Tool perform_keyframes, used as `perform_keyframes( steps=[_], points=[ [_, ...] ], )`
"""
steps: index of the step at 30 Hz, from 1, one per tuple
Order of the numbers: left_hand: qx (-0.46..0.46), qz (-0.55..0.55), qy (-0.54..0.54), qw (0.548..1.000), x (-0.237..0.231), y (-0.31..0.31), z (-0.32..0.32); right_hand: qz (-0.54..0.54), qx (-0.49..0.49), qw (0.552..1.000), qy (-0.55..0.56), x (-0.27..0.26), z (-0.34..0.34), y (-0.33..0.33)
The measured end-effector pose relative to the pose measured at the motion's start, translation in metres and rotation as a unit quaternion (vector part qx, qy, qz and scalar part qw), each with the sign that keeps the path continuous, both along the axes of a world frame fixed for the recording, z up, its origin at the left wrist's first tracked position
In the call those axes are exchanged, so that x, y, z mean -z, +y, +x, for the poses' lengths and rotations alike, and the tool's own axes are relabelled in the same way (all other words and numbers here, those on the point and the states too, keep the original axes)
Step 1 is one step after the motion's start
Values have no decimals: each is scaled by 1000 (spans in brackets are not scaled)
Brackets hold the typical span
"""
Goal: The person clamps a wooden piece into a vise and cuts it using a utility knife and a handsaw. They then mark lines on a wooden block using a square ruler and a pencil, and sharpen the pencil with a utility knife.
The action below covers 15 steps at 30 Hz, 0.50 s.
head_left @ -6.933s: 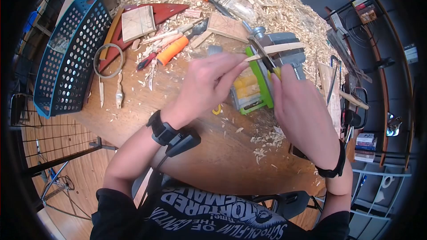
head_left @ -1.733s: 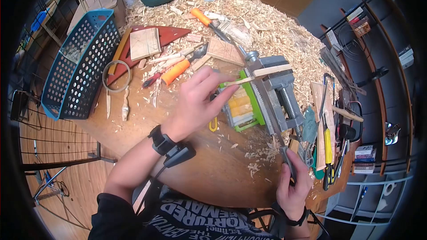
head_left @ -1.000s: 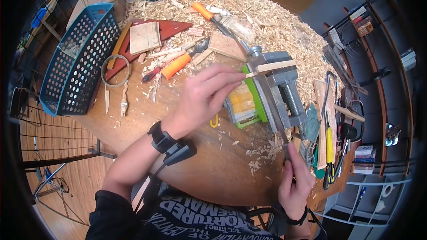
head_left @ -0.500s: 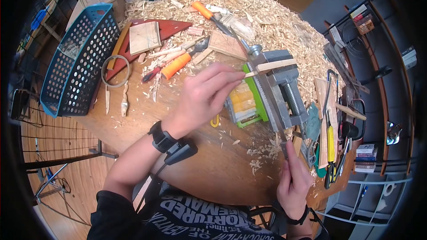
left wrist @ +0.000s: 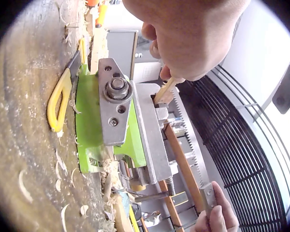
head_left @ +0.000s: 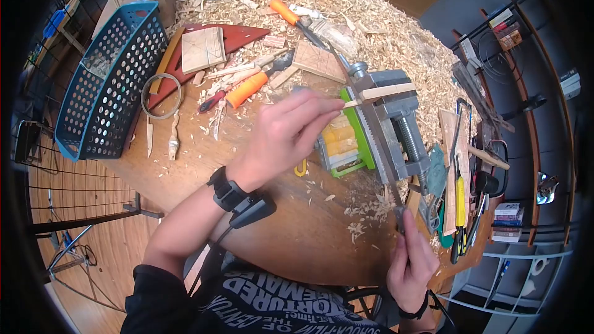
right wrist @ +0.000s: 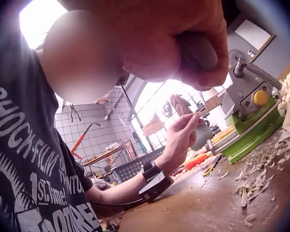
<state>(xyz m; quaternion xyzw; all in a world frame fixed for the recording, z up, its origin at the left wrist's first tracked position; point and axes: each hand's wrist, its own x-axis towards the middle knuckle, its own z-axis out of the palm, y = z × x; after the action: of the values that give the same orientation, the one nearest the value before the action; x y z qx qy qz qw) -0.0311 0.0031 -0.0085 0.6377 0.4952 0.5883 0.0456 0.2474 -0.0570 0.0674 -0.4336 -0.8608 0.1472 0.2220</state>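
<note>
My left hand [head_left: 284, 133] pinches the thin end of a carved wooden stick [head_left: 390, 91]; the stick's thicker part lies across the top of a grey bench vise [head_left: 396, 117] with a green base [head_left: 361, 136]. Lower right, my right hand [head_left: 411, 266] grips the grey handle of a saw. In the left wrist view, the toothed saw blade [left wrist: 195, 145] runs from that handle [left wrist: 209, 195] up to the stick, close beside my left fingertips. From the right wrist, the stick [right wrist: 212, 104] shows between the left hand [right wrist: 181, 140] and the vise; the curled right hand fills the top.
Wood shavings [head_left: 408, 37] pile up behind the vise. Orange-handled tools [head_left: 246, 89], wood blocks [head_left: 203, 49] and a blue basket [head_left: 111, 80] are at left. A yellow-handled tool [head_left: 459, 201] and a teal cloth [head_left: 437, 170] lie right of the vise.
Earlier, my right hand held a yellow-handled tool against the stick; now it holds the saw, lower right. Over the last second that hand slides slightly back and forth, while the left keeps its pinch.
</note>
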Motion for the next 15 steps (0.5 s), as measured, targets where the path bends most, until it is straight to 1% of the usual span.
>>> perform_keyframes(
  steps=[6, 9, 11, 15],
  points=[
    [1, 0, 4, 1000, -2, -1, -1, -3, 16, 1000, 15, 3, 3, -1],
    [5, 4, -4, 1000, -1, 0, -1, 11, 23, 999, 31, 12, 2, 1],
    [7, -1, 1, 1000, 0, -1, -1, 33, 18, 997, 64, 22, 3, 6],
    [6, -14, -2, 1000, -1, -2, -1, 75, -2, 996, 45, 20, 4, 10]
  ],
)
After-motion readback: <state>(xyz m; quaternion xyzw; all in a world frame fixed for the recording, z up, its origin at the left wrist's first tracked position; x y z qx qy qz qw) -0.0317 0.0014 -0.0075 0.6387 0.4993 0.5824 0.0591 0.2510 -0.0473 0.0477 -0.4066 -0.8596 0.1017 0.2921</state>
